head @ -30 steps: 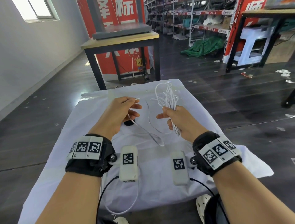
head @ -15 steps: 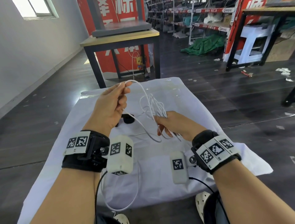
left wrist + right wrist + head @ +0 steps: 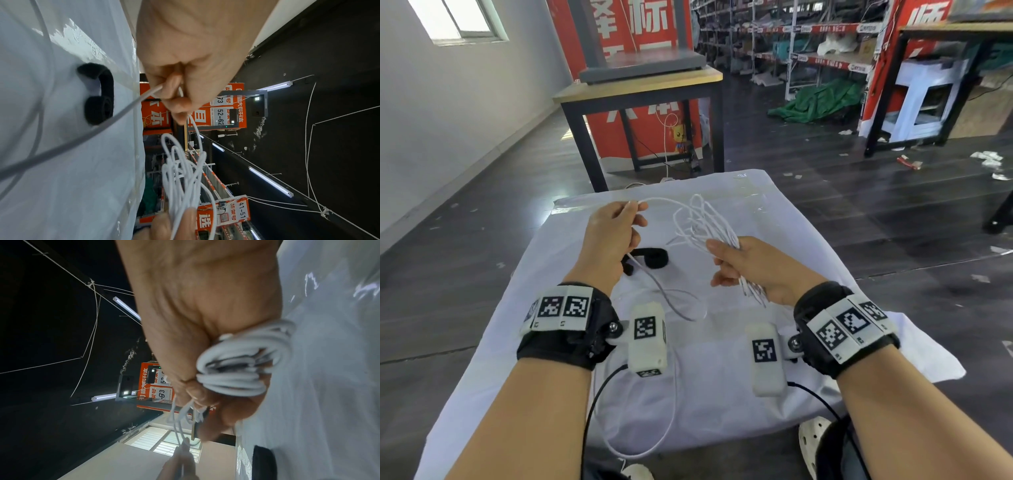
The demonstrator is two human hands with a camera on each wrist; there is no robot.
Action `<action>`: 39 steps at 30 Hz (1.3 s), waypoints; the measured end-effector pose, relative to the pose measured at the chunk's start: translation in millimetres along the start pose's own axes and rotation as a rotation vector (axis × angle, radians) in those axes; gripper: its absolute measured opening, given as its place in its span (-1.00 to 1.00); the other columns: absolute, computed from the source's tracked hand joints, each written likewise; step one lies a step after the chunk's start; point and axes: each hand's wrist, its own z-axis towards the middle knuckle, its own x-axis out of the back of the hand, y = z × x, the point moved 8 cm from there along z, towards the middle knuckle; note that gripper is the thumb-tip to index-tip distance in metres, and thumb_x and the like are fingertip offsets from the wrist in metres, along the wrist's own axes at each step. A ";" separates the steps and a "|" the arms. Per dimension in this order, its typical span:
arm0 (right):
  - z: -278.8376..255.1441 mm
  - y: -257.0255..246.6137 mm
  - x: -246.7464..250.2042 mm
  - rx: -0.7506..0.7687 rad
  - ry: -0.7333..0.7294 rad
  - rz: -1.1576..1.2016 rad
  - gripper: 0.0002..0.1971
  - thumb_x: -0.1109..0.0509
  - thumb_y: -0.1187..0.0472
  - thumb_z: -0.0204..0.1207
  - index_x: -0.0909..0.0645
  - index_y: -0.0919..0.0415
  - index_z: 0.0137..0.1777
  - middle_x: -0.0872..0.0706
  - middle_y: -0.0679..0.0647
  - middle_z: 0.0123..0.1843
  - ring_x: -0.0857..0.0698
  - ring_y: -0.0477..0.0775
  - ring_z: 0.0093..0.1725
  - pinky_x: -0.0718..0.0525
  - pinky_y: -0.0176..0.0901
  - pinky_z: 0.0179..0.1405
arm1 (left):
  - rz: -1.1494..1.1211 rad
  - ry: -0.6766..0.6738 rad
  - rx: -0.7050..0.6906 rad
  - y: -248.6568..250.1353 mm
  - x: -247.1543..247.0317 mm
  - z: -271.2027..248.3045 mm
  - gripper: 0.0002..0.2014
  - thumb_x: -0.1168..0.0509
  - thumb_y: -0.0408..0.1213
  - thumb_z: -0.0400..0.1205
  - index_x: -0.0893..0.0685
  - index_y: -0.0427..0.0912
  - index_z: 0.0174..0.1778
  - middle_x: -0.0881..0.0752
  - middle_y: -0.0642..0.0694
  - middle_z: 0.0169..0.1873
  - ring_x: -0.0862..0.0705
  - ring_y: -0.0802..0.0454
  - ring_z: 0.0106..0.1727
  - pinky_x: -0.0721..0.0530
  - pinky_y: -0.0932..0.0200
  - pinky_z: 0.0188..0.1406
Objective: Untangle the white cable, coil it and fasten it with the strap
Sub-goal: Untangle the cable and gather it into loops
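Observation:
My right hand (image 3: pixel 736 260) grips a bunch of several loops of the white cable (image 3: pixel 702 222) above the table; the same bundle (image 3: pixel 236 369) fills the right wrist view under the curled fingers. My left hand (image 3: pixel 619 222) pinches a single strand of the cable (image 3: pixel 148 95) between thumb and fingertips, raised to the left of the loops. The free length runs from that hand down to the cloth and trails toward the near edge. The black strap (image 3: pixel 652 257) lies partly rolled on the cloth behind my left hand, seen also as the strap (image 3: pixel 100 97) in the left wrist view.
A white cloth (image 3: pixel 808 274) covers the small table. A wooden table with black legs (image 3: pixel 640 92) stands just beyond it. Dark floor with scattered litter lies to the right, shelving racks (image 3: pixel 808 51) at the back. A white shoe (image 3: pixel 813 442) shows below the near edge.
My left hand has carried the pinched strand up and away over the loops. The right hand dipped with the bundle half a second ago, then rose again with the loops spread upward.

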 end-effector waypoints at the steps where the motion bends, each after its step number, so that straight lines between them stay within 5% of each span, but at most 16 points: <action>1: -0.3 -1.4 -0.3 0.004 0.001 0.044 -0.71 -0.24 0.02 0.67 -0.48 0.20 -0.18 -0.40 -0.04 -0.59 -0.72 -0.03 -0.39 -0.71 -0.15 -0.06 | 0.037 -0.020 -0.003 0.0 -2.9 -0.5 -0.75 -0.13 -0.24 0.75 -0.72 -0.21 0.03 -0.63 -0.04 -0.33 -0.38 0.17 -0.63 -0.33 0.39 -0.67; 4: -0.9 -5.8 3.1 0.032 0.061 0.111 -0.72 -0.22 0.03 0.69 -0.46 0.21 -0.16 -0.44 -0.06 -0.57 -0.67 -0.10 -0.48 -0.63 -0.24 -0.30 | 0.041 -0.133 0.066 -4.8 -21.5 -7.4 -0.74 -0.11 -0.21 0.77 -0.70 -0.19 -0.01 -0.75 -0.06 -0.27 -0.59 0.14 -0.52 -0.47 0.38 -0.60; 7: -1.2 -8.5 5.0 0.056 0.100 0.129 -0.75 -0.25 0.05 0.68 -0.46 0.20 -0.16 -0.47 -0.06 -0.52 -0.57 -0.12 -0.52 -0.54 -0.25 -0.36 | -0.159 -0.238 0.189 -8.0 -44.3 -17.1 -0.72 -0.07 -0.24 0.79 -0.65 -0.29 -0.02 -0.81 -0.24 -0.16 -0.83 0.00 -0.23 -0.76 0.26 -0.30; 12: -0.3 -8.7 -1.6 0.083 0.063 0.044 -0.78 -0.26 0.03 0.67 -0.52 0.17 -0.09 -0.47 0.00 -0.34 -0.47 -0.11 -0.50 -0.53 -0.30 -0.43 | -0.422 -0.231 0.259 -4.4 -57.2 -24.9 -0.74 -0.05 -0.33 0.79 -0.61 -0.34 -0.04 -0.78 -0.32 -0.22 -0.78 -0.14 -0.20 -0.81 -0.01 -0.07; 16: -5.1 -11.5 -11.2 0.083 0.003 -0.149 -0.71 -0.26 -0.06 0.64 -0.61 0.14 -0.12 -0.51 0.00 -0.37 -0.46 -0.10 -0.48 -0.51 -0.33 -0.47 | -0.588 -0.186 0.306 -5.9 -59.7 -26.4 -0.78 -0.14 -0.39 0.74 -0.60 -0.41 0.19 -0.76 -0.34 -0.21 -0.77 -0.13 -0.31 -0.81 0.01 -0.31; 18: -8.9 -13.2 -18.2 0.081 -0.047 -0.218 -0.69 -0.30 -0.08 0.61 -0.64 0.18 -0.10 -0.55 -0.06 -0.41 -0.47 -0.13 -0.52 -0.47 -0.38 -0.53 | -0.674 -0.145 0.331 -8.1 -58.3 -23.9 -0.75 -0.17 -0.39 0.73 -0.57 -0.42 0.26 -0.73 -0.37 -0.14 -0.76 -0.15 -0.31 -0.82 -0.08 -0.25; 22: -15.6 -16.5 -25.4 0.097 -0.107 -0.362 -0.73 -0.36 0.06 0.61 -0.57 0.18 -0.27 -0.58 -0.17 -0.63 -0.43 -0.22 -0.63 -0.37 -0.44 -0.65 | -0.773 -0.132 0.339 -9.6 -57.3 -21.8 -0.81 -0.20 -0.41 0.70 -0.59 -0.44 0.14 -0.71 -0.40 -0.11 -0.74 -0.20 -0.24 -0.72 -0.27 0.03; 27: -12.0 -12.5 -30.4 0.084 -0.116 -0.270 -0.80 -0.27 0.16 0.68 -0.53 0.18 -0.19 -0.55 0.02 -0.43 -0.56 -0.13 -0.46 -0.54 -0.46 -0.45 | -0.821 -0.079 0.317 -7.8 -46.6 -18.0 -0.88 -0.25 -0.44 0.67 -0.61 -0.42 0.04 -0.68 -0.32 -0.20 -0.70 -0.13 -0.27 -0.73 -0.18 0.08; 30: -7.1 -8.2 -31.3 0.046 -0.108 -0.030 -0.83 -0.25 0.22 0.69 -0.49 0.22 -0.16 -0.48 0.03 -0.46 -0.72 -0.01 -0.40 -0.77 -0.19 -0.14 | -0.703 -0.063 0.267 -4.3 -41.4 -17.3 -0.87 -0.28 -0.39 0.67 -0.64 -0.33 0.09 -0.71 -0.22 -0.15 -0.70 -0.06 -0.22 -0.73 0.03 -0.07; 33: -2.2 -7.7 -13.8 0.027 0.063 0.135 -0.82 -0.25 0.17 0.69 -0.49 0.24 -0.12 -0.45 0.00 -0.47 -0.57 -0.10 -0.59 -0.78 -0.08 -0.26 | -0.536 -0.083 0.201 -2.5 -36.7 -16.7 -0.89 -0.25 -0.36 0.69 -0.65 -0.18 0.09 -0.72 -0.10 0.00 -0.72 -0.04 -0.01 -0.68 0.08 0.13; 35: -1.8 -12.4 3.2 0.068 0.201 0.245 -0.79 -0.25 0.15 0.69 -0.48 0.22 -0.15 -0.45 -0.05 -0.56 -0.47 -0.14 -0.63 -0.72 -0.18 -0.44 | -0.419 -0.127 0.170 -2.1 -36.0 -17.7 -0.86 -0.24 -0.37 0.70 -0.65 -0.12 0.10 -0.69 -0.07 0.12 -0.72 -0.03 0.12 -0.66 0.08 0.21; 39: -4.8 -19.4 25.9 0.160 0.374 0.458 -0.75 -0.23 0.15 0.70 -0.44 0.19 -0.22 -0.37 -0.03 -0.56 -0.41 -0.11 -0.63 -0.64 -0.26 -0.53 | -0.049 -0.405 0.080 1.7 -60.5 -31.4 -0.80 -0.16 -0.35 0.73 -0.67 -0.14 0.16 -0.73 -0.05 0.18 -0.75 0.05 0.16 -0.67 0.15 0.21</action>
